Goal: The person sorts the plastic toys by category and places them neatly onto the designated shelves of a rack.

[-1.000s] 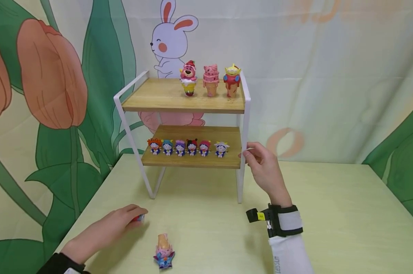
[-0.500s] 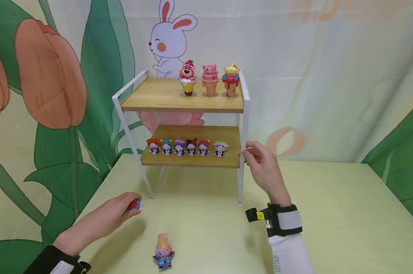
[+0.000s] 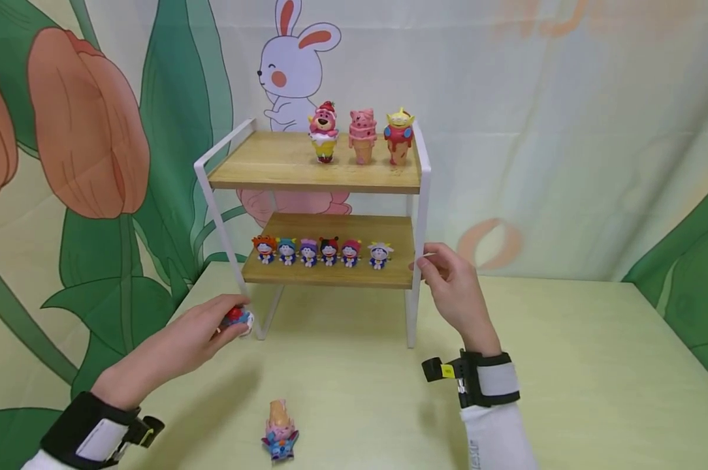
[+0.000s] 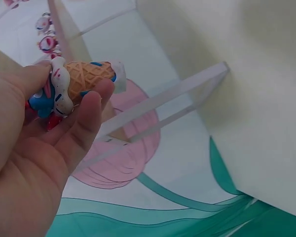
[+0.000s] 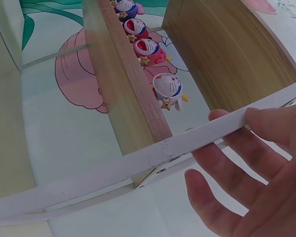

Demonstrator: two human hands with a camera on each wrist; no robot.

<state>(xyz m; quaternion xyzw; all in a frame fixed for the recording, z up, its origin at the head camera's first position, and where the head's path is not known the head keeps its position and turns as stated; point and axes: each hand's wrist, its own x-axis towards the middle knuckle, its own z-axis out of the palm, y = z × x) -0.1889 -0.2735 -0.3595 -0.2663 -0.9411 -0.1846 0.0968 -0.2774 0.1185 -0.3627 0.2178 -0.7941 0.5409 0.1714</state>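
Note:
My left hand [image 3: 192, 336] pinches a small ice-cream-cone figurine [image 3: 238, 318] between thumb and fingers, above the table by the shelf's left front leg. In the left wrist view, the figurine's waffle cone [image 4: 84, 79] points away from the palm, with a blue, white and red head end nearer it. My right hand [image 3: 455, 290] grips the white metal frame [image 3: 418, 222] on the right side of a two-tier shelf, thumb in front and fingers round behind. Another cone figurine [image 3: 280, 431], pink and blue, lies on the table at the front.
Three cone figurines, including a pink one [image 3: 362, 137], stand on the right of the top board [image 3: 260, 160]. Several small figurines in coloured hats line the lower board [image 3: 330, 277], with a white-hatted one [image 3: 380, 255] apart at the right. A printed curtain [image 3: 565, 130] hangs behind.
My left hand has lifted the cone figurine from the table and raised it toward the shelf's left side. The right hand stays on the frame.

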